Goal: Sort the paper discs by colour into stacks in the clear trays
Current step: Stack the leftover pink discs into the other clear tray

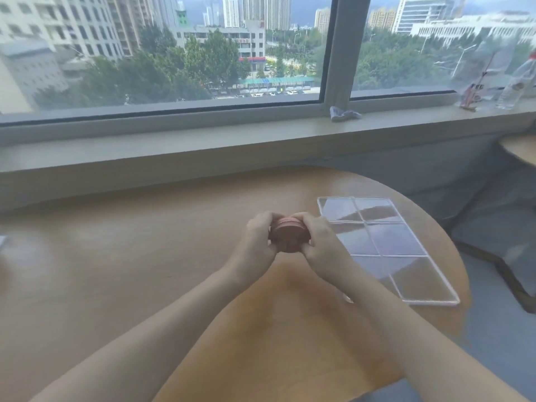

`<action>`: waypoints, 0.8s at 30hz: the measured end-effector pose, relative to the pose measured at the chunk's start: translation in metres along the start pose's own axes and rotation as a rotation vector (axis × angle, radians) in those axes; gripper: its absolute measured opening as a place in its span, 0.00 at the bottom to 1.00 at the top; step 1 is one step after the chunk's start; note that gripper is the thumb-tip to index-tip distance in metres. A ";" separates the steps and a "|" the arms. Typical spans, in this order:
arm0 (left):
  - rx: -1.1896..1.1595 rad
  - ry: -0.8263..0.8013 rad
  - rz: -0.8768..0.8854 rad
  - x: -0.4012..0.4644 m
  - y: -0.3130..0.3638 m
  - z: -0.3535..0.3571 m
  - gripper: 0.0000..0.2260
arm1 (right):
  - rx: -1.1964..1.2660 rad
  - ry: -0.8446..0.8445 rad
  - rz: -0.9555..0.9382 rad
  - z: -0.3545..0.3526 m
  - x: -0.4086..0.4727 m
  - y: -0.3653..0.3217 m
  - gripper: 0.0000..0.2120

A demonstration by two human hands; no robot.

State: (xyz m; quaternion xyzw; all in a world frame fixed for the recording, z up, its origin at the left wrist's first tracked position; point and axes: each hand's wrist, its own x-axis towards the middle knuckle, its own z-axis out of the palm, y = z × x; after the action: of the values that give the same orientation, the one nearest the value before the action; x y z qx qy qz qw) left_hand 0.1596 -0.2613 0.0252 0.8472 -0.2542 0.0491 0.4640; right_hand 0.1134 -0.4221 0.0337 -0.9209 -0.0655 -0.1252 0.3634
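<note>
Two bare forearms are seen reaching forward from the bottom edge over a round, pale wooden surface (145, 256). At its middle, the left hand (256, 240) and the right hand (319, 242) are brought together around a thick stack of round, pinkish-brown paper discs (290, 237). The stack is gripped from both sides, with fingers curled round its rim and the thumbs at the near edge. Whether it is lifted or touching the surface cannot be told. Only one colour is visible from here; other colours inside the stack cannot be ruled out.

Just beside the right hand, to the right, a flat clear plastic tray divided into six rectangular compartments (406, 245) is laid on the surface. All six compartments appear to be without discs, so the sorting is judged to be at its very start.

The discs are likely to be light, thin and easily bent, and a loose stack can be expected to slide apart or fan out. A hold across the rim, as now, is judged safest for the whole stack; single discs are probably best peeled off the top by an edge.

Beyond the surface, a grey window sill (203, 140) is seen carrying a crumpled pale cloth (343, 114) and, at far right, a clear plastic bottle (514, 88). City buildings and trees are visible through the window.
</note>
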 end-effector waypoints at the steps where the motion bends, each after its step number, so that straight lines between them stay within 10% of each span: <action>1: 0.060 0.037 0.015 -0.013 -0.009 -0.015 0.18 | 0.003 -0.020 -0.032 0.016 0.002 -0.012 0.21; 12: 0.353 0.028 -0.231 -0.116 -0.072 -0.103 0.33 | -0.058 -0.183 -0.267 0.140 0.009 -0.082 0.26; 24: 0.183 0.295 -0.213 -0.135 -0.080 -0.159 0.14 | 0.349 -0.051 -0.203 0.166 0.011 -0.126 0.25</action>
State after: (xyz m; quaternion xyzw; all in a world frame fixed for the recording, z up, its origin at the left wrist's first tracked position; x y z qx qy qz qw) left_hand 0.1051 -0.0452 0.0115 0.8916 -0.0869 0.1460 0.4198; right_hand 0.1272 -0.2161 0.0022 -0.8356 -0.1879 -0.1244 0.5010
